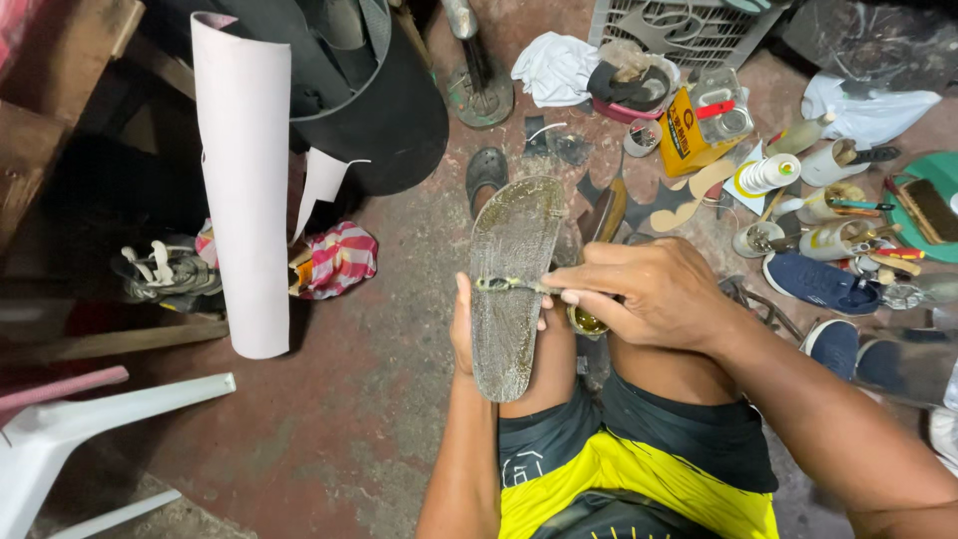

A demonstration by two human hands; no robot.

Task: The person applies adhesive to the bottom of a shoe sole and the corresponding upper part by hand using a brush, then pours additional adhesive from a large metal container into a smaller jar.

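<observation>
Cobbler's floor workshop: scattered shoes [818, 281], cut soles [671, 205], glue tins [689, 135], thread spool [768, 175].

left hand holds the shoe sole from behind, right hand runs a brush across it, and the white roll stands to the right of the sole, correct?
Not quite. In the head view the white roll stands left of the shoe sole, not right. The left hand does hold the sole from behind, and the right hand runs the brush across it.

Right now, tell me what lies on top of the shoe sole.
A glue-smeared brush held by the right hand lies across the shoe sole. The left hand supports it from behind, mostly covered.
</observation>
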